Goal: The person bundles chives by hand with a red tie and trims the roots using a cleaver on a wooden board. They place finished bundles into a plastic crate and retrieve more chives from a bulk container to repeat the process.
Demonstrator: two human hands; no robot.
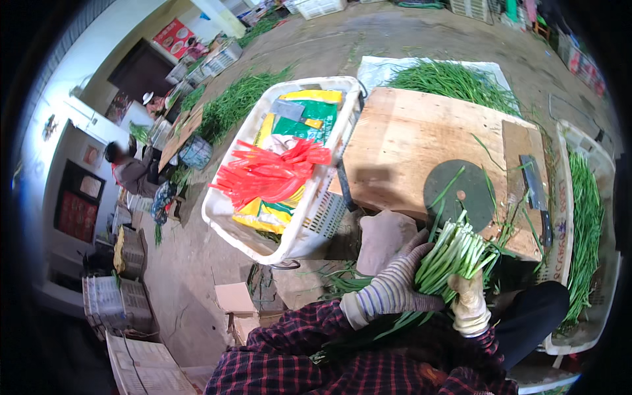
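My left hand point(394, 284), in a grey and white striped glove, wraps round a bunch of chives point(447, 260) from the left side. The white cut stalk ends point up and away, and long green leaves trail down toward my lap. My right hand point(469, 304), in a pale yellow glove, closes on the right side of the same bunch near the stalk ends. Just beyond the bunch is a wooden board point(395, 135) bearing a round dark grey disc point(442, 187). A cleaver point(534, 181) lies along the board's right side.
At left stands a white plastic basket point(214, 217) holding red plastic strips point(270, 174) on yellow and green bags. A crate of chives point(582, 224) is at right. More chives point(454, 82) lie on a white sheet behind the board. Another person point(135, 172) sits far left.
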